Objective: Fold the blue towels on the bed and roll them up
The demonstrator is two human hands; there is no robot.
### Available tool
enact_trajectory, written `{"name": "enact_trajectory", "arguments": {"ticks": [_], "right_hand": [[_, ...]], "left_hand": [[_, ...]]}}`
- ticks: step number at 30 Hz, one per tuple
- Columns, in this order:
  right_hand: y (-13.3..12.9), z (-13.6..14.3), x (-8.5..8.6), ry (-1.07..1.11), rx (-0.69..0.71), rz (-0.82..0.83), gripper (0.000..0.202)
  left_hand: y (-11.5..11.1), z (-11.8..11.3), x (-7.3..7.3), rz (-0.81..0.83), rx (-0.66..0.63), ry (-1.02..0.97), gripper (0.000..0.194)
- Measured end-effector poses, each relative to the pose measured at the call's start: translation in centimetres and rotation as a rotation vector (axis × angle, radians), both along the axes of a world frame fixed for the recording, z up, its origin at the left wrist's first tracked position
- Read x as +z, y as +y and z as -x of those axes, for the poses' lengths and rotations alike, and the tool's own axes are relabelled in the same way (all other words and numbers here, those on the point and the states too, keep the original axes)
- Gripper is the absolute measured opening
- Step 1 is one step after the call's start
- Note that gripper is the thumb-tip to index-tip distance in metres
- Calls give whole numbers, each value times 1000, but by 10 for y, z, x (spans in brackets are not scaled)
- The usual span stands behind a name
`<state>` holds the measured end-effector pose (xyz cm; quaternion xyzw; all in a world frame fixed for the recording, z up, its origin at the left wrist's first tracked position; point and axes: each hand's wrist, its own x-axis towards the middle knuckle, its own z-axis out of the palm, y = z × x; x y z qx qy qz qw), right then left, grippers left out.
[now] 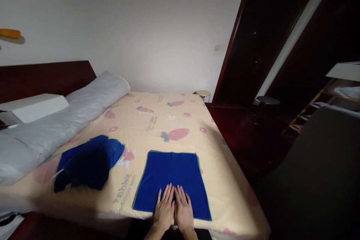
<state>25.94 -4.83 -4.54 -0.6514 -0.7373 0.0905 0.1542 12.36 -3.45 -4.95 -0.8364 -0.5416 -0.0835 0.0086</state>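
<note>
A blue cloth (174,167) with green edging lies spread flat near the front edge of the bed. My left hand (164,208) rests palm down on its near part, fingers stretched out and pointing away from me. Close beside it, my right hand (183,208) lies flat on the same cloth, fingers extended. The two hands almost touch, and neither grips anything. To the left is a second blue cloth item (90,163), crumpled in a loose heap with a white tag showing at its side.
A patterned bedsheet (152,131) covers the bed. Along the headboard (47,78) lies a long grey roll (84,108) with a white box (39,107) on it. A dark chair back (315,172) stands at the right. Stools (203,93) and a rack (317,101) are farther off.
</note>
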Motion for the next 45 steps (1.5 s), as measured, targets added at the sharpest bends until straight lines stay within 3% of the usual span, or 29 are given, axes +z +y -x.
{"name": "enact_trajectory", "arguments": {"ticks": [2, 7, 10, 13, 18, 22, 25, 27, 29, 32, 34, 36, 39, 43, 45], "right_hand": [[-7, -22, -8, -18, -40, -63, 51], [-38, -98, -40, -80, -241, -182, 65], [-46, -105, -48, -88, -339, -206, 68], [-38, -74, -37, -85, -432, -222, 64], [-9, -7, -7, -29, -187, -120, 54], [5, 14, -3, -4, -141, -6, 52], [6, 13, -7, -8, -136, 0, 52], [3, 4, -11, -8, -121, -21, 52], [-3, -12, -17, -13, -158, -57, 54], [-17, -47, -29, -32, -248, -141, 61], [-25, -63, -36, -46, -265, -170, 65], [-26, -65, -35, -53, -289, -172, 65], [-9, -40, -18, -42, -268, -156, 58], [28, 2, 15, 14, -9, -88, 53], [37, 1, 17, 20, 84, -45, 52]], "left_hand": [[-3, 26, 0, -26, 32, 2, 56], [-16, 123, -7, -100, 205, 35, 54], [-17, 143, -6, -140, 206, 34, 52], [-10, 113, 2, -183, 175, 0, 54], [4, 23, 3, -152, 59, -34, 61], [10, -16, -12, -46, 29, -3, 60], [13, -19, -16, -7, 35, 7, 58], [12, -7, -13, 2, 28, 4, 57], [10, 19, -9, -1, 74, 6, 55], [4, 77, -3, -34, 201, 31, 53], [1, 110, 1, -50, 213, 57, 53], [2, 122, 4, -71, 185, 69, 54], [13, 97, 8, -132, 152, 39, 54], [34, 28, 14, -145, 67, -16, 54], [41, 14, 13, -107, 34, -28, 55]]}}
